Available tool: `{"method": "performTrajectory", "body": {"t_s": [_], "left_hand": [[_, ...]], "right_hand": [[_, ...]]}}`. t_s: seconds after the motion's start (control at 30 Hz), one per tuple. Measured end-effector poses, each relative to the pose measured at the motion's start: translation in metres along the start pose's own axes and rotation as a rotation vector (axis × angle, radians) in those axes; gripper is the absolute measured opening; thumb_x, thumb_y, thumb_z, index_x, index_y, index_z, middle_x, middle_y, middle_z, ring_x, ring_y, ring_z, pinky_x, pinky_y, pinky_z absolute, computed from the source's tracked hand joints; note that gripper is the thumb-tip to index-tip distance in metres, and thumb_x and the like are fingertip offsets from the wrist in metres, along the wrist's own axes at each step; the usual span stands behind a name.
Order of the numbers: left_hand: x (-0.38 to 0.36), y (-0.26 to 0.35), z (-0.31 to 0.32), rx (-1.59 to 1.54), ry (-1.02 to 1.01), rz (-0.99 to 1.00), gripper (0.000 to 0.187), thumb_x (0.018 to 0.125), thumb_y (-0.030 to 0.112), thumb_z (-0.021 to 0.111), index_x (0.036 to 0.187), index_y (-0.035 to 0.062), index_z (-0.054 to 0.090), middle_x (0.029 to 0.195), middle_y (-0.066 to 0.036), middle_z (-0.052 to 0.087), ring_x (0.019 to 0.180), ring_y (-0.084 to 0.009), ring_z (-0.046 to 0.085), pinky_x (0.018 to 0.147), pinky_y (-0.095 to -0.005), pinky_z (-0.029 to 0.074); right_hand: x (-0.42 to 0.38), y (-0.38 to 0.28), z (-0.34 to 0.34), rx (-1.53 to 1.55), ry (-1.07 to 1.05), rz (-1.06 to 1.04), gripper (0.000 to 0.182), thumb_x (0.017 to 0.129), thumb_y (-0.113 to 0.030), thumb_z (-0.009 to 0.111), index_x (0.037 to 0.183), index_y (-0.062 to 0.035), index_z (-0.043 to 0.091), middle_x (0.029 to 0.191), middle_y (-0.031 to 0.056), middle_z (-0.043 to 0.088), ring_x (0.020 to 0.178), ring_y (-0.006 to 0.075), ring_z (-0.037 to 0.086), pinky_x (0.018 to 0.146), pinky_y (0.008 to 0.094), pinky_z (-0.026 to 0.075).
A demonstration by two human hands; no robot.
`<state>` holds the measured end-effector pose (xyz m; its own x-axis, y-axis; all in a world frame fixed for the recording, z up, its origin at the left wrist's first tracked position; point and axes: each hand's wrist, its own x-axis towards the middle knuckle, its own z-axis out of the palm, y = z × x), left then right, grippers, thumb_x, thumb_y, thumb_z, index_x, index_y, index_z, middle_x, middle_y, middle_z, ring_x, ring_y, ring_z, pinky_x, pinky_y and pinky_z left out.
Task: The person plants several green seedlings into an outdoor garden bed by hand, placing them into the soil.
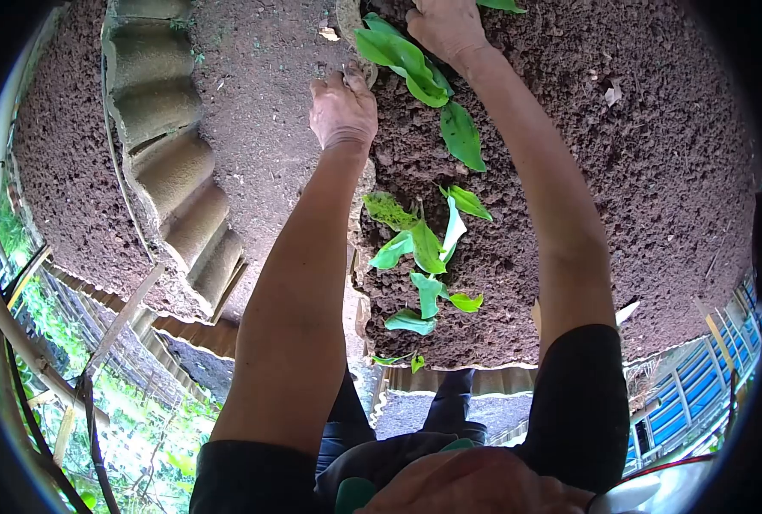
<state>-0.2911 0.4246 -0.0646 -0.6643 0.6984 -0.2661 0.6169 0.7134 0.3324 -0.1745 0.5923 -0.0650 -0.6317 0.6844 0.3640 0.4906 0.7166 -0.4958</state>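
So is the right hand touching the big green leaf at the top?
Touching. In the head view the right hand rests on the soil with its fingers right against the base of the big leaf; no gap shows between them.

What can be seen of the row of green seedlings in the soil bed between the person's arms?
The seedlings are small plants with smooth, bright green, pointed leaves, standing in a loose line in dark brown, crumbly soil. The line runs from the bed's near edge toward the hands. The largest leaves lie at the far end, where the right hand rests beside or on them; the left hand touches the soil near the bed's edge. Some leaves look slightly limp. Roots are hidden.
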Motion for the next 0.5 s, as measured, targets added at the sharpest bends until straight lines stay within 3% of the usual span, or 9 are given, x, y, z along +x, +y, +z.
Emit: {"method": "performTrajectory", "body": {"t_s": [0.03, 0.1, 0.2, 0.3, 0.4, 0.5], "left_hand": [[0.0, 0.002, -0.005, 0.007, -0.069, -0.02, 0.048, 0.104, 0.039, 0.044, 0.131, 0.0052, 0.064, 0.138, -0.032, 0.054, 0.109, -0.0475, 0.067, 0.094, -0.0527, 0.057], [0.002, 0.0, -0.001, 0.03, -0.029, -0.002, 0.048, 0.104, 0.04, 0.044, 0.129, 0.0051, 0.065, 0.134, -0.031, 0.056, 0.107, -0.0474, 0.068, 0.093, -0.0527, 0.057], [-0.001, -0.002, 0.0, 0.044, -0.018, 0.016, 0.048, 0.104, 0.04, 0.045, 0.125, 0.0047, 0.068, 0.128, -0.029, 0.059, 0.103, -0.0464, 0.069, 0.091, -0.0529, 0.058], [-0.003, 0.001, -0.004, 0.014, 0.002, 0.016, 0.047, 0.104, 0.041, 0.045, 0.12, 0.0043, 0.07, 0.122, -0.027, 0.06, 0.098, -0.0448, 0.07, 0.088, -0.0534, 0.058], [-0.002, 0.002, -0.004, 0.005, 0.011, 0.03, 0.046, 0.104, 0.04, 0.046, 0.117, 0.0044, 0.071, 0.118, -0.025, 0.06, 0.094, -0.0434, 0.071, 0.085, -0.0535, 0.059], [-0.004, -0.003, 0.0, 0.011, 0.018, 0.05, 0.045, 0.103, 0.04, 0.046, 0.115, 0.0041, 0.071, 0.115, -0.024, 0.06, 0.091, -0.0421, 0.071, 0.083, -0.0524, 0.06]], "right_hand": [[0.005, 0.0, 0.004, -0.002, -0.115, 0.042, 0.042, 0.079, 0.002, 0.06, 0.119, -0.0103, 0.067, 0.093, 0.017, 0.071, 0.093, 0.0372, 0.067, 0.094, 0.0495, 0.05], [0.019, -0.004, 0.007, 0.0, -0.336, 0.133, 0.046, 0.079, 0.005, 0.058, 0.121, -0.0095, 0.067, 0.098, 0.0188, 0.071, 0.096, 0.0387, 0.066, 0.095, 0.0495, 0.05], [0.017, 0.001, -0.01, 0.184, -0.287, 0.023, 0.053, 0.079, 0.006, 0.056, 0.129, -0.0085, 0.066, 0.106, 0.0218, 0.069, 0.101, 0.0423, 0.064, 0.097, 0.0488, 0.05], [0.025, 0.0, -0.033, 0.193, -0.482, 0.042, 0.058, 0.079, 0.006, 0.055, 0.134, -0.009, 0.064, 0.115, 0.0242, 0.068, 0.113, 0.0436, 0.061, 0.101, 0.0484, 0.049], [0.019, 0.004, -0.039, 0.408, -0.491, 0.016, 0.058, 0.081, 0.003, 0.057, 0.137, -0.008, 0.062, 0.125, 0.0236, 0.066, 0.123, 0.0423, 0.058, 0.106, 0.0485, 0.047], [-0.014, 0.002, -0.048, 0.057, -0.316, 0.137, 0.051, 0.088, -0.004, 0.06, 0.139, -0.0045, 0.059, 0.136, 0.0224, 0.061, 0.132, 0.04, 0.054, 0.112, 0.0489, 0.043]]}}
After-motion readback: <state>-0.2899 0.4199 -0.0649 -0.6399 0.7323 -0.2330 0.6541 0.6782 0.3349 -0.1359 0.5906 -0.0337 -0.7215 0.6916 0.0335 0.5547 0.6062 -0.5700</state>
